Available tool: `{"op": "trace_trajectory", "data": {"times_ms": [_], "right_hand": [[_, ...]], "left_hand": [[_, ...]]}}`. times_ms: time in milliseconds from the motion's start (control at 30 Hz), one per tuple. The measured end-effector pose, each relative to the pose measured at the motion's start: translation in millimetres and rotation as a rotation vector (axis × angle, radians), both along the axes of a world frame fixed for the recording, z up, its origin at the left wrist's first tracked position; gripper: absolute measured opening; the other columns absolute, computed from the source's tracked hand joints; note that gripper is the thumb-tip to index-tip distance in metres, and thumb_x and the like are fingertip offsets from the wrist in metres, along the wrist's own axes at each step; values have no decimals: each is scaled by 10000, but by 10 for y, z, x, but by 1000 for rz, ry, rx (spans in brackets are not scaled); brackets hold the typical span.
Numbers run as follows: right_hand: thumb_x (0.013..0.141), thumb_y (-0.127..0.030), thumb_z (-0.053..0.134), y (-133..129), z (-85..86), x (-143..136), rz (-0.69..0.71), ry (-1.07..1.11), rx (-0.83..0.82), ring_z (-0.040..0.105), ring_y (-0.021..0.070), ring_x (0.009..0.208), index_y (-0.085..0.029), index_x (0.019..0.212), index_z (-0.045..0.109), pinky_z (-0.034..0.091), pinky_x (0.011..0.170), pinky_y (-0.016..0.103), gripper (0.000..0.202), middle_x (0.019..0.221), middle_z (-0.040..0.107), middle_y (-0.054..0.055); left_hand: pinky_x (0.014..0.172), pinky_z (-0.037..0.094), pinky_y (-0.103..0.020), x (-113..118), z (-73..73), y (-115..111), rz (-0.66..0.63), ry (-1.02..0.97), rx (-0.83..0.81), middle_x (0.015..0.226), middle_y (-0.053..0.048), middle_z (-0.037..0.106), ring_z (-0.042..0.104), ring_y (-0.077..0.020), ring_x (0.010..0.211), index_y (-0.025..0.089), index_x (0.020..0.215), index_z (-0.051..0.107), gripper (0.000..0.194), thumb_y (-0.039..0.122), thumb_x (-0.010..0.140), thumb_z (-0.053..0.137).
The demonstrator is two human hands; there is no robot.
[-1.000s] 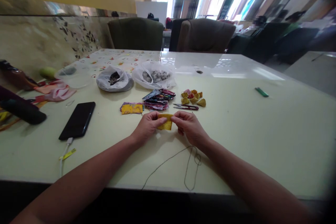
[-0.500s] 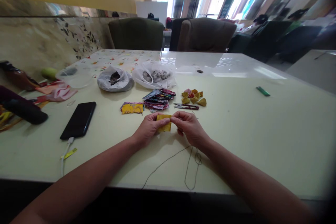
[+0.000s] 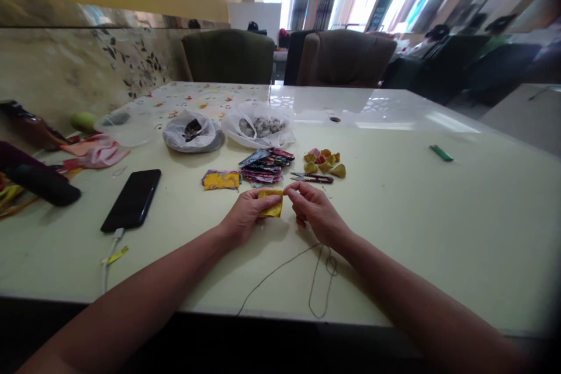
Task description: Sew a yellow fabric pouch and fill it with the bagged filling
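My left hand point(image 3: 246, 214) pinches a small yellow cloth piece point(image 3: 272, 205) between thumb and fingers, just above the table. At the cloth's right edge is my right hand point(image 3: 316, 210), its thumb and forefinger pressed together; whatever they hold is too small to make out. A dark thread point(image 3: 312, 286) lies in loops below my right wrist and runs to the table's front edge. Beyond my hands are a stack of patterned cloth pieces point(image 3: 265, 165), a flat yellow cloth point(image 3: 221, 180), thread snips point(image 3: 312, 177) and several small stuffed cloth pieces point(image 3: 324, 162).
Two white plastic bags point(image 3: 193, 131) stand behind the cloth stack, one with dark scraps, the other with grey-white stuffing. A phone point(image 3: 131, 200) on a charging cable lies at left, near a dark bottle point(image 3: 41, 181). A green lighter-like object point(image 3: 440, 153) is at right.
My left hand and the yellow cloth have shifted slightly left. My right hand's fingertips have come up a little, leaving a small gap beside the cloth's edge.
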State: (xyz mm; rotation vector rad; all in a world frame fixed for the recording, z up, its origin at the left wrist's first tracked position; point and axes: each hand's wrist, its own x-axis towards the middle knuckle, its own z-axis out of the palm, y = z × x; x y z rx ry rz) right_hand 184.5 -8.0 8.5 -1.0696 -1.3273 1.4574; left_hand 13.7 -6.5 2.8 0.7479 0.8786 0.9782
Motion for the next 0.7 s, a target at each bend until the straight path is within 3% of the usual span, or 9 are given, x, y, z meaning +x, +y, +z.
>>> {"op": "trace_trajectory", "data": {"times_ms": [133,300,433,700], "right_hand": [[891,-518,626,1,-15,1,-9,27,-10,323,78,471,-236,871,506,359,422,201,307,581,349,-99],[862,-401,667,80,-98,49,-47,-112,225,509,120,686,-200,779,604,480,618,256,226,762,547,-15],[855,-346,677,106,-122,77,-61,-170,292,503,130,712,-199,777,662,440,665,271,168,750,583,-7],[825,-358,709,82,-95,62,-51,-136,260,507,135,698,-203,796,716,408,660,279,158,746,630,-2]], "left_hand": [[618,459,-215,-6,-2,27,33,-30,-30,776,-35,708,619,-103,653,123,844,732,333,291,626,919],[623,452,-207,-13,0,44,69,-36,-10,765,-13,689,602,-95,654,132,819,701,296,258,634,895],[616,439,-204,-15,-4,41,73,-34,18,744,6,661,579,-90,649,143,816,673,286,264,650,873],[645,445,-221,-9,5,39,60,-24,34,740,9,636,554,-94,653,151,798,657,287,277,643,863]]}}
